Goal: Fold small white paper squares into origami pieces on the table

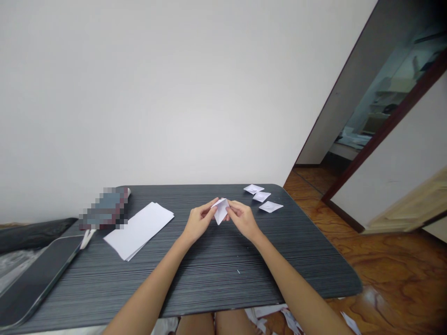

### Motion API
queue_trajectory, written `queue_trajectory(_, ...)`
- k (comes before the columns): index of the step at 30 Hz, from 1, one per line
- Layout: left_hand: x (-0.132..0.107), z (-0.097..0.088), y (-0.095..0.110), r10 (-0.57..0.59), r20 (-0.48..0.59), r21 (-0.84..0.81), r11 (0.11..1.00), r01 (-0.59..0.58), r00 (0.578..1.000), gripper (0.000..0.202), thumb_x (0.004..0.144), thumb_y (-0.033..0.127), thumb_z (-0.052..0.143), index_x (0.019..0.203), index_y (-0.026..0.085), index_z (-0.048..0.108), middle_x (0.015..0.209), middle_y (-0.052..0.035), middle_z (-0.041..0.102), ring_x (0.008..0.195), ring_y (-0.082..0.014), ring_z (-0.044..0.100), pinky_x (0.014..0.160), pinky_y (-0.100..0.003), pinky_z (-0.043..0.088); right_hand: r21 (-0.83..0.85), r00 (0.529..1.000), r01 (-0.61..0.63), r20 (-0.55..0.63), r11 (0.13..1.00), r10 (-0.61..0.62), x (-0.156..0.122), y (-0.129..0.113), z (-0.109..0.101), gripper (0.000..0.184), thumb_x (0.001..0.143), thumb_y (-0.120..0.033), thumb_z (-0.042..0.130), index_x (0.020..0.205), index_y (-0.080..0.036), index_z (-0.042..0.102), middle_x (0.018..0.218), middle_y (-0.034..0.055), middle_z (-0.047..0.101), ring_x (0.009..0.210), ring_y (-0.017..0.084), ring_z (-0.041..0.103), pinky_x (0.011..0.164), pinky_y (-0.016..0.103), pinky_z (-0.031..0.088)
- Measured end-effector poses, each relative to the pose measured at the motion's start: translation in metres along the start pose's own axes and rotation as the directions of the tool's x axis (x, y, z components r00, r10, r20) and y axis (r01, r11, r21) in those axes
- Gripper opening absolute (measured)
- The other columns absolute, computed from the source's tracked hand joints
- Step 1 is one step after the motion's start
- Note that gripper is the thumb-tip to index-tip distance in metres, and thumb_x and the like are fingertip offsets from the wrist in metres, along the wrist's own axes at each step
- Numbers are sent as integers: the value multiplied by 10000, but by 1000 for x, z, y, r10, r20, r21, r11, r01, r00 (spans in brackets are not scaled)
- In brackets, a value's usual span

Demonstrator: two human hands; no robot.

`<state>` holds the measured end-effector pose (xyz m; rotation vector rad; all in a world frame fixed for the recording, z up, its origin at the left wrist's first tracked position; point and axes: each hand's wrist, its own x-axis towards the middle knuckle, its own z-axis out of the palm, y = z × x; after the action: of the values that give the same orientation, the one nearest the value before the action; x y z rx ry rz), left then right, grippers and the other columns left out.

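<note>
Between my two hands is a small folded white paper (220,212), pointed at its lower end and raised a little off the dark table. My left hand (199,220) pinches its left edge with thumb and fingers. On the other edge, my right hand (241,218) grips it the same way, fingertips partly behind the sheet. Three folded white paper pieces, diamond-like in outline, lie to the right of my right hand: a far one (253,189), a middle one (261,197) and a near one (271,207).
A stack of white paper sheets (139,230) lies left on the dark table (209,284). Beyond it is a pixelated object (106,209) with a white cable (87,238). A phone-like dark slab (42,279) rests at the left edge. Paper scraps (291,321) litter the floor.
</note>
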<state>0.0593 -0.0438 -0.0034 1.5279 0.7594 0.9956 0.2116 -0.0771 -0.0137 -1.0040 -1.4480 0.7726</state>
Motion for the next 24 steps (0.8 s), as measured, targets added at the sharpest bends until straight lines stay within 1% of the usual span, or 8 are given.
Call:
queue_trajectory(3, -2, -1, 4, -116, 72, -226, 966, 130, 991, 478, 687, 296, 585, 1140, 166, 506, 916, -67, 654, 824, -226, 603, 732, -388, 486, 16, 999, 41, 23, 999, -42, 1, -4, -5, 291, 772, -234, 465, 1035, -255, 589, 909, 33, 524, 592, 87, 491, 600, 255, 436)
queue_trajectory(6, -3, -2, 8, -112, 140, -430, 888, 163, 984, 440, 653, 213, 617, 1081, 138, 554, 934, -93, 646, 855, -226, 597, 792, -391, 454, 14, 995, 77, 57, 997, -78, 2, -10, -11, 276, 773, -211, 455, 989, -275, 614, 959, 27, 500, 649, 89, 487, 620, 249, 431)
queue_trajectory(8, -3, -4, 8, -98, 164, -489, 856, 167, 982, 397, 639, 194, 617, 1025, 107, 585, 944, -116, 638, 867, -235, 592, 796, -391, 448, -20, 992, 95, 80, 995, -93, 2, -13, -13, 267, 776, -206, 454, 972, -270, 623, 968, 31, 486, 691, 98, 489, 633, 248, 429)
queue_trajectory(12, 0, -3, 1, -131, 33, -383, 914, 134, 991, 309, 639, 281, 627, 873, 79, 616, 759, -92, 661, 687, -189, 617, 656, -323, 485, -110, 985, 136, 126, 985, -122, -1, -14, -13, 246, 786, -220, 458, 957, -233, 634, 966, 52, 476, 758, 119, 503, 687, 273, 425)
queue_trajectory(16, 1, 2, -7, -99, -62, -218, 972, 83, 993, 274, 583, 282, 679, 760, 103, 569, 612, -23, 637, 551, -127, 587, 540, -221, 451, -147, 989, 133, 84, 980, -122, -1, -5, -6, 186, 741, -233, 532, 867, -207, 665, 913, 53, 493, 793, 135, 501, 696, 271, 418)
queue_trajectory(20, 1, 5, -8, -21, -62, -176, 984, 10, 998, 414, 608, 263, 662, 967, 126, 508, 657, -20, 648, 561, -122, 592, 543, -207, 439, 70, 999, -33, -14, 997, 34, 1, 4, 0, 309, 678, -254, 595, 983, -201, 606, 856, 33, 513, 713, 118, 522, 637, 257, 435)
queue_trajectory(22, 1, 4, -7, -1, -37, -126, 992, -3, 999, 511, 629, 273, 644, 1087, 135, 464, 681, -30, 657, 591, -137, 602, 562, -219, 444, 120, 992, -119, -24, 986, 123, 2, 6, 1, 263, 660, -268, 607, 901, -165, 629, 769, 25, 542, 665, 119, 532, 622, 261, 437)
queue_trajectory(24, 0, 4, -7, 6, -32, -40, 999, -8, 999, 466, 652, 302, 618, 1067, 119, 509, 673, -43, 661, 608, -152, 604, 566, -224, 442, 97, 989, -143, -18, 985, 145, 3, 6, 1, 164, 646, -269, 615, 737, -136, 645, 698, 27, 564, 639, 126, 534, 615, 262, 434)
